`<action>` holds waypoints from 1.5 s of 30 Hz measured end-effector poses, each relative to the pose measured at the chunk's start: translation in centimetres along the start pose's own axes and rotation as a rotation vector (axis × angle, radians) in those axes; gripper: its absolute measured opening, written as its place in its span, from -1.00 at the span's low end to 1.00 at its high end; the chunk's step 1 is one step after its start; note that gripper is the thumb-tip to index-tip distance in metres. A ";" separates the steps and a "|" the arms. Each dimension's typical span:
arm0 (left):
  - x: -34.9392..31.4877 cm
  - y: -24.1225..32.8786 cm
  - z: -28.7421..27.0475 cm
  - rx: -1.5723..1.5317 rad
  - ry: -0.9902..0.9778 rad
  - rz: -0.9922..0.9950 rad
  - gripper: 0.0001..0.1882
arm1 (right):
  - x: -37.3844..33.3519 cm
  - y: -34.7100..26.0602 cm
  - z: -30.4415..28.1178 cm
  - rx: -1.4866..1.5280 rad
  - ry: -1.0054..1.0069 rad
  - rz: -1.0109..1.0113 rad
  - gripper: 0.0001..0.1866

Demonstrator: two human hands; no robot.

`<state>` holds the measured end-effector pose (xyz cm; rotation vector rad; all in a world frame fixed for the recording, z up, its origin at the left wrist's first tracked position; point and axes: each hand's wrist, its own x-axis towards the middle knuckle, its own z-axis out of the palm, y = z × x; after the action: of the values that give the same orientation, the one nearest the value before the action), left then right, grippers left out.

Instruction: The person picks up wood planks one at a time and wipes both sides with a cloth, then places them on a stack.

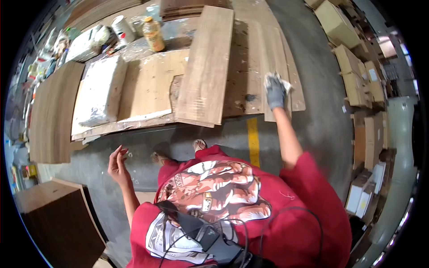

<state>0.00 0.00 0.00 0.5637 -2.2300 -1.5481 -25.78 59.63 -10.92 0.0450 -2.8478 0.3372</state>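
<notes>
My right hand (275,93) wears a grey glove and presses a crumpled white cloth (287,85) onto a wooden plank (270,53) at the table's right side. The cloth is mostly hidden under the glove. My left hand (118,165) is bare and hangs in the air in front of the table's near edge. Its fingers are loosely stretched and hold nothing. Between the two hands, a stack of light-brown planks (208,67) lies lengthwise on the table, its near end at the front edge.
On the worktable (241,71) stand a yellow bottle (153,35) and a white container (123,29). A white wrapped package (102,91) lies at the left, beside more brown planks (54,114). Cardboard boxes (353,67) line the right side; a brown wooden box (56,223) stands at lower left.
</notes>
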 end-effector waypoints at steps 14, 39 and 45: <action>0.1 0.0 -1.9 -0.168 0.049 -0.022 -0.80 | 1.2 -7.8 -10.0 2.760 -0.023 0.794 -0.74; -0.1 -5.9 -30.7 -0.079 0.407 -0.105 -0.80 | -1.0 -60.0 6.7 0.412 -0.287 -0.410 -0.38; -0.2 -7.6 -33.3 -0.093 0.470 -0.165 -0.80 | 0.1 -59.1 7.6 0.640 -0.170 -0.421 -0.57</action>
<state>18.00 -28.79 3.85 0.9886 -1.7854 -1.4046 -24.15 0.42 -4.68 0.8105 -2.6603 1.1637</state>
